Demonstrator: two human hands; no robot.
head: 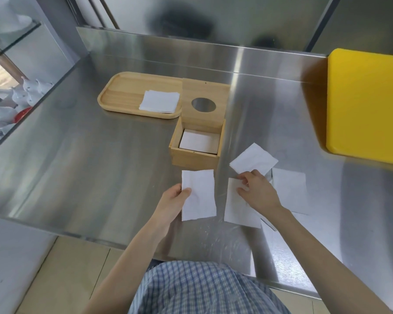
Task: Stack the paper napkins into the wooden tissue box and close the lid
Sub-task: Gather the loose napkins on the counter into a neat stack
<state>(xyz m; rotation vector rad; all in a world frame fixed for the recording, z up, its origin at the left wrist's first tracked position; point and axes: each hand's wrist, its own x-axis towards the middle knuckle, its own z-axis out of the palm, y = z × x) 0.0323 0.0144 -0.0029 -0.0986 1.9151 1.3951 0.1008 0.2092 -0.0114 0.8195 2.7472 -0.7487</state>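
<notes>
Head view: my left hand point(176, 197) pinches one napkin point(199, 196) by its left edge, thumb on top, just in front of the wooden box point(196, 155), whose lid point(204, 103) stands open with a white stack point(199, 141) inside. My right hand point(258, 191) grips the corner of another napkin point(253, 158) over loose sheets point(289, 189) on the steel counter point(100, 159). More napkins point(159, 101) lie on the wooden tray point(123, 94) touching the box's left side.

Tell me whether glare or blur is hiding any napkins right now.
Head view: bright glare streaks the steel counter, washing out the napkin right of the right hand; edges bow from wide-angle distortion; the napkin in the left hand and the wooden tissue box read sharp.
</notes>
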